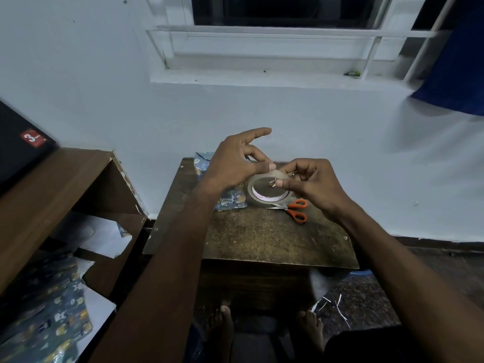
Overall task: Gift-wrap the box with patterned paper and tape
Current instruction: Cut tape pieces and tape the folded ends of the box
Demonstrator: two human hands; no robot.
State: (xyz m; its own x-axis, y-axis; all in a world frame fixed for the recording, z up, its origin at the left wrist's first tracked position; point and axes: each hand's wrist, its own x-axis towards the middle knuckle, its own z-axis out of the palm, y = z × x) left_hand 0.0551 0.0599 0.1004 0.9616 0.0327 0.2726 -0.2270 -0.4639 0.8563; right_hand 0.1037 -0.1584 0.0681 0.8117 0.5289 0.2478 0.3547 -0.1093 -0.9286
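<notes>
We hold the tape roll up off the small wooden table, between both hands, its open core facing us and tipped a little downward. Our right hand carries it: thumb reaching across the face of the roll toward the core, the other fingers curled behind the rim on the right side. Our left hand sits at the roll's upper left edge, thumb tip pressed on the top of the rim, index finger stretched out straight and free, middle finger bent down toward the tape band. It looks like we are feeling for the loose end of the tape; whether an end is already lifted we cannot tell.

The wrapped box, in blue patterned paper, lies on the table just behind and to the left of the roll, partly hidden under our left wrist. So the box sits on the left hand's side, nearer that hand. Any strip pulled off would travel left and down to reach it.

Orange-handled scissors lie on the table just right of the box, under our right hand, blades pointing left toward the box.

Spare patterned paper lies on the lower shelf at far left.
</notes>
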